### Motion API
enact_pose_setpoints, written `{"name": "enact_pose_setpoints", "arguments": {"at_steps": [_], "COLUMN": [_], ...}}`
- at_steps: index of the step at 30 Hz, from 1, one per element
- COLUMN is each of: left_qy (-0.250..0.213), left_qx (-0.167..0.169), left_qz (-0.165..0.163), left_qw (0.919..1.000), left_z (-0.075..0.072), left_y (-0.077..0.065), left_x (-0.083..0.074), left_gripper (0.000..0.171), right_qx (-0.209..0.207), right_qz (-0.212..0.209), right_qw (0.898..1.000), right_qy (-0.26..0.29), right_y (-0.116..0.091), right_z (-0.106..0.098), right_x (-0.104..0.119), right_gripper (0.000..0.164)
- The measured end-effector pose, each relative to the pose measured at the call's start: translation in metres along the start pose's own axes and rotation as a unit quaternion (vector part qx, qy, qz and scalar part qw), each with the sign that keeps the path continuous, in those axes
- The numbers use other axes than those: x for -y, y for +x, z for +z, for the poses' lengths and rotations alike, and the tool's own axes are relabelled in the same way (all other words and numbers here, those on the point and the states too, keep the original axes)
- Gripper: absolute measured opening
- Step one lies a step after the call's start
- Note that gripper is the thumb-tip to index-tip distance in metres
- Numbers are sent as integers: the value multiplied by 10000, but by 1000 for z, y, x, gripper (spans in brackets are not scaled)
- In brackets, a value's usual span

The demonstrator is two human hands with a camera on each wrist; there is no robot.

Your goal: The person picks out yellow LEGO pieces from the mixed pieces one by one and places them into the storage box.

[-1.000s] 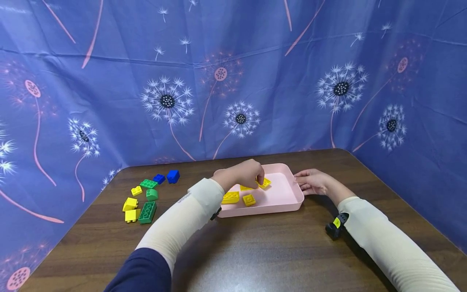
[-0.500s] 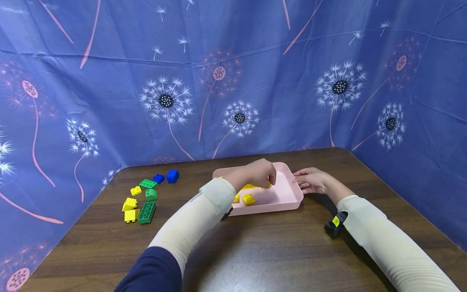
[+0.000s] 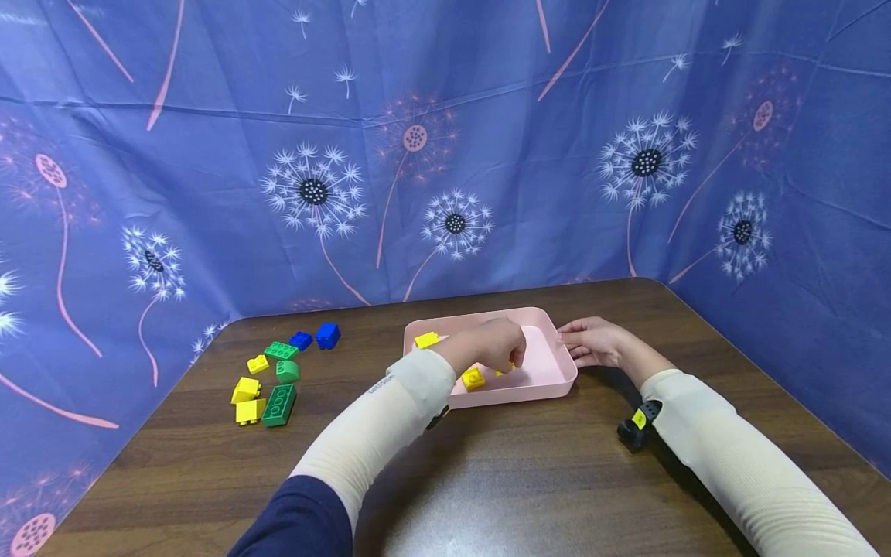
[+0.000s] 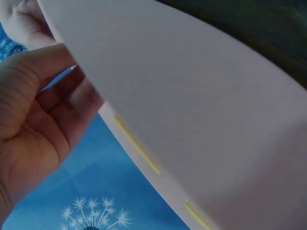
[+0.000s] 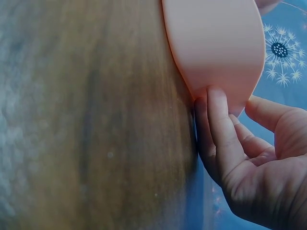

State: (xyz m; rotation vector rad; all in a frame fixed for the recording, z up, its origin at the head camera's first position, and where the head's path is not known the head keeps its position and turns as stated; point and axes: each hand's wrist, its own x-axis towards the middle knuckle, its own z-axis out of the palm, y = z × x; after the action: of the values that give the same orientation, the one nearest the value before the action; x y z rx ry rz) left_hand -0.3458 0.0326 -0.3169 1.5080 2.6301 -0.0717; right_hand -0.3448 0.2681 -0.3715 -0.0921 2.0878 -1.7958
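Observation:
My left hand reaches into a shallow pink tray, fingers curled downward. Its fingertips pinch a yellow toy building brick, mostly covered by the hand. In the left wrist view the tray's wall hides those fingertips, and only slivers of yellow show past its edge. Two more yellow bricks lie in the tray: a small square one in front and another at the back left. My right hand holds the tray's right end, thumb at the rim and fingers against the outer wall.
Left of the tray, a loose group of bricks lies on the brown wooden table. Among them are green bricks, yellow bricks and blue bricks. A blue dandelion-print cloth hangs behind the table.
My left hand has moved right, then slightly nearer within the tray, and the yellow brick at its fingertips sits closer to the front. My right hand stays at the tray's end.

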Motion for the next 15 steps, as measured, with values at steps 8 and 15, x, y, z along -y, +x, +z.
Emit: {"name": "enact_pose_setpoints", "arguments": {"at_steps": [8, 15], "left_qy": [-410, -184], "left_qx": [408, 198], "left_qz": [-529, -432], "left_qw": [9969, 9987], "left_z": [4, -6], "left_y": [-4, -9], "left_x": [-1, 3], "left_gripper": [14, 16], "right_qx": [-12, -7], "right_qz": [43, 44], "right_qw": [10000, 10000], "right_qy": [13, -57], "right_y": [1, 0], "right_z": [1, 1], "right_x": [0, 1], "right_gripper": [40, 40]}}
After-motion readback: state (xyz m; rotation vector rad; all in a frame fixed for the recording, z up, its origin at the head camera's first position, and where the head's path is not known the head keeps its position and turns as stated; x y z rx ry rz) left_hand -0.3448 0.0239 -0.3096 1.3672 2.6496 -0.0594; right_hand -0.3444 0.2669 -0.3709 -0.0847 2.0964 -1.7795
